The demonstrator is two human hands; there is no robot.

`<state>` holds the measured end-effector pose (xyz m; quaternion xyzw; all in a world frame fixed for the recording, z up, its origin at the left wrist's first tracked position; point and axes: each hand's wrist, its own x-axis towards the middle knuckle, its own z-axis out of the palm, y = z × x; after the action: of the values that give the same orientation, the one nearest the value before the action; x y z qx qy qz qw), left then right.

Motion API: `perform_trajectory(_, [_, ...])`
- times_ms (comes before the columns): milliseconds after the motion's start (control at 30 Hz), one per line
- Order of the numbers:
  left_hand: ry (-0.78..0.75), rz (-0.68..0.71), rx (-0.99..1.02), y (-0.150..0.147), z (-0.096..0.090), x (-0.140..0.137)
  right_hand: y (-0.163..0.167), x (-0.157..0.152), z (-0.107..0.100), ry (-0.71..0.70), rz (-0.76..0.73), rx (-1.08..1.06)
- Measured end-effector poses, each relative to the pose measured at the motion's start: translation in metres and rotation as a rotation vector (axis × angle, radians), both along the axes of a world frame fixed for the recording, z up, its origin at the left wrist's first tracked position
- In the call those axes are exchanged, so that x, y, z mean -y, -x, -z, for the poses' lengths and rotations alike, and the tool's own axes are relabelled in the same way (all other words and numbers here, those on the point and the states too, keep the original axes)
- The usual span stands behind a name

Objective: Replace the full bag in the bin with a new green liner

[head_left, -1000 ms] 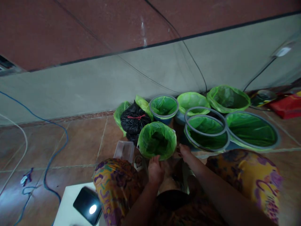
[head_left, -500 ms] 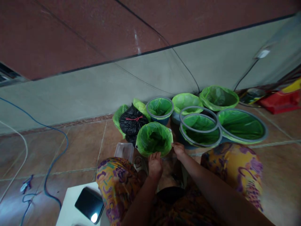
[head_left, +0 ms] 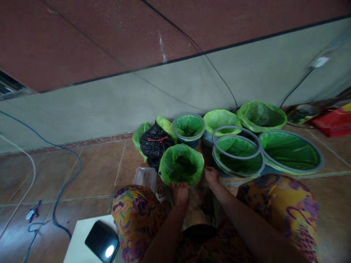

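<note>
Between my knees stands a small bin lined with a green bin liner (head_left: 182, 164), its edge folded outward over the rim. My left hand (head_left: 180, 194) is at the near side of that rim, fingers bent against the liner's edge. At the right side, my right hand (head_left: 212, 178) has its fingers closed at the liner's edge; what lies between the fingertips is hard to see. A tied black garbage bag (head_left: 156, 140) with a red tie sits just behind, to the left. Behind it is a smaller grey-rimmed lined bin (head_left: 189, 128).
Several more lined bins stand right, including a wide grey-rimmed one (head_left: 292, 151). A clear plastic box (head_left: 145, 178) lies by my left knee. A phone (head_left: 102, 241) rests on a white stool (head_left: 75, 243). A blue cable (head_left: 65, 186) crosses the floor; a red dustpan (head_left: 333, 122) is far right.
The view has shifted slightly, so the bins on the right appear farther right. Both hands remain at the liner's edge, with the left fingers slightly lower on the near side.
</note>
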<state>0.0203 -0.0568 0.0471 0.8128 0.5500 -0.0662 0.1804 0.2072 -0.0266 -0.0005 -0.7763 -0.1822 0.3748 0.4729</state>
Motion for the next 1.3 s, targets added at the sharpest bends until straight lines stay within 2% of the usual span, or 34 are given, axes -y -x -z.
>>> perform_trajectory(67, [-0.004,-0.002,0.005,-0.001,0.000,0.001,-0.007,-0.009,-0.006,0.011,0.042,0.122])
perform_trajectory(133, [-0.005,-0.010,0.011,-0.001,0.001,0.002,-0.009,-0.018,-0.012,-0.025,0.018,0.219])
perform_trajectory(233, [0.012,-0.012,0.030,-0.002,0.001,0.003,-0.003,-0.023,-0.018,-0.093,-0.161,0.401])
perform_trajectory(300, [0.025,-0.002,0.040,-0.003,0.000,0.003,0.003,-0.023,-0.018,-0.075,-0.292,0.478])
perform_trajectory(467, [0.080,-0.017,0.027,-0.007,-0.004,-0.002,0.007,-0.018,-0.006,0.102,-0.411,0.475])
perform_trajectory(567, [0.106,-0.019,0.033,-0.008,-0.008,-0.001,0.001,-0.018,-0.001,0.126,-0.475,0.451])
perform_trajectory(633, [0.119,-0.032,0.043,-0.009,-0.013,0.002,-0.004,-0.021,-0.001,0.124,-0.484,0.438])
perform_trajectory(733, [0.087,-0.074,0.099,-0.013,-0.026,-0.003,-0.011,-0.034,-0.010,0.098,-0.368,0.523])
perform_trajectory(833, [-0.034,-0.178,0.193,-0.017,-0.045,-0.035,-0.013,-0.063,-0.028,0.038,-0.357,0.609])
perform_trajectory(1000, [-0.181,-0.406,0.257,-0.014,-0.067,-0.142,-0.003,-0.128,-0.049,0.023,-0.543,0.711])
perform_trajectory(1067, [-0.168,-0.369,0.236,-0.012,-0.067,-0.182,0.003,-0.148,-0.048,0.054,-0.610,0.756])
perform_trajectory(1133, [-0.149,-0.300,0.196,-0.012,-0.061,-0.211,0.008,-0.162,-0.043,0.109,-0.652,0.781])
perform_trajectory(1233, [-0.099,-0.189,0.142,-0.014,-0.046,-0.233,0.011,-0.169,-0.034,0.173,-0.678,0.779])
perform_trajectory(1300, [-0.034,-0.166,0.119,-0.016,-0.035,-0.237,0.011,-0.168,-0.029,0.156,-0.684,0.774])
